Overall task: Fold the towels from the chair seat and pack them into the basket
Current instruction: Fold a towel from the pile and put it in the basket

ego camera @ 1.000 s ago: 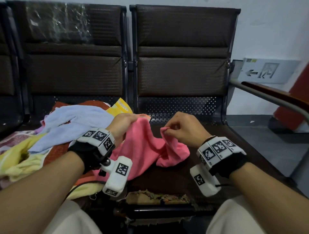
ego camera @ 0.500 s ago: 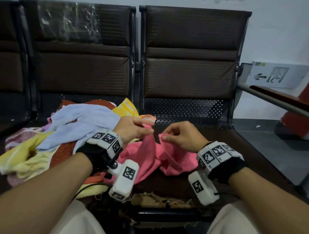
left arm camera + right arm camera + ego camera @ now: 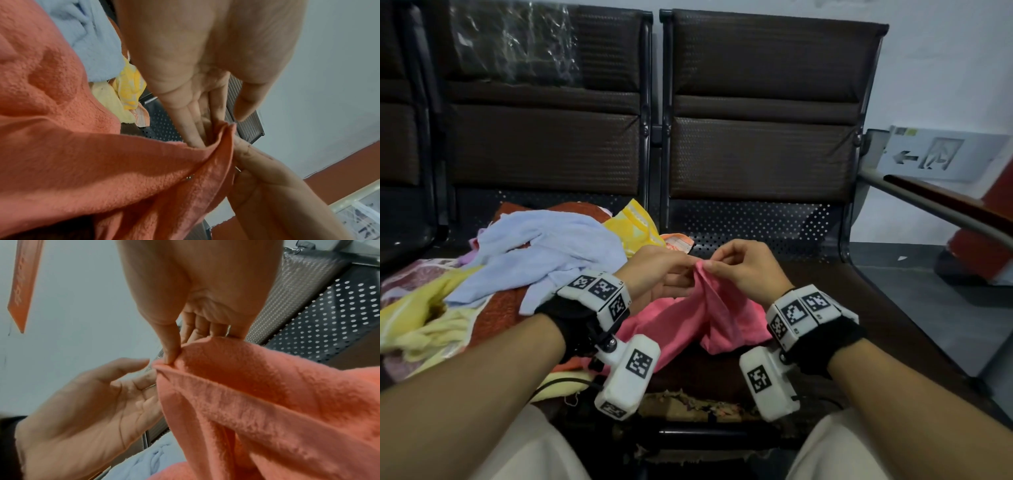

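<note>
A pink towel (image 3: 688, 325) lies bunched on the right chair seat (image 3: 859, 308), with one corner lifted into a ridge. My right hand (image 3: 709, 265) pinches that corner between thumb and fingers; the pinch (image 3: 174, 353) is plain in the right wrist view. My left hand (image 3: 686, 270) meets it from the left. Its fingers (image 3: 193, 134) are straight and touch the towel's edge (image 3: 224, 129), and the thumb stands apart. A pile of towels covers the left seat: light blue (image 3: 544, 246), yellow (image 3: 633, 226), pale yellow (image 3: 424, 329) and rust (image 3: 500, 308). No basket is in view.
Two dark chair backs (image 3: 763, 102) stand behind the seats. A metal armrest (image 3: 928, 202) runs along the right side. The seat's front edge (image 3: 688, 407) is frayed, just above my knees. A grey floor (image 3: 928, 308) lies to the right.
My hands have come together over the pink towel. The right hand has lifted its pinched corner up and left to the left hand's fingertips, which reached right to meet it.
</note>
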{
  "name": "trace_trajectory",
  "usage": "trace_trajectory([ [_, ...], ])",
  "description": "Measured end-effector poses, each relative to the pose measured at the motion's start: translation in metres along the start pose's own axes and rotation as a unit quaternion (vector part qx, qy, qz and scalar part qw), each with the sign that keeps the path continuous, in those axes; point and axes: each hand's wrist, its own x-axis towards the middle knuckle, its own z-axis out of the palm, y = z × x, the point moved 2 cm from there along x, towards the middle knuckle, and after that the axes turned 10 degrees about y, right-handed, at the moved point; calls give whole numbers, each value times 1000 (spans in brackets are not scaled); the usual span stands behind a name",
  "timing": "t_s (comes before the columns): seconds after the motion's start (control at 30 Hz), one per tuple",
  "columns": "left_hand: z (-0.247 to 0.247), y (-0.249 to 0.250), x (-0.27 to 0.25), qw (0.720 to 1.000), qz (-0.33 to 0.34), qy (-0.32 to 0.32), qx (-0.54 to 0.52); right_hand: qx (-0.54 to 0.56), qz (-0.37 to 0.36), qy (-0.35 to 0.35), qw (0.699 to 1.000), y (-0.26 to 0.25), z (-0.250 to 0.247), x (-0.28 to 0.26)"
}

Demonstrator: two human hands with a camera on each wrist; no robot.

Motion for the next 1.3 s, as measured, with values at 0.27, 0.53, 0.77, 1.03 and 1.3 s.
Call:
trace_trajectory([
  [0.27,4,-7,2,998,44,14,48,35,45,5,998,3,-1,-2],
  [0.53,4,-5,3,982,126,60,127,50,63,-18,997,5,-5,-4],
  [0.77,-4,-6,4,964,178,66,186,-3,33,-98,995,4,-8,-11],
  [1.03,0,-16,5,977,133,34,160,-46,2,-49,998,5,2,-8],
  [1.3,-2,-15,5,969,157,76,172,-29,5,-43,999,5,1,-9],
])
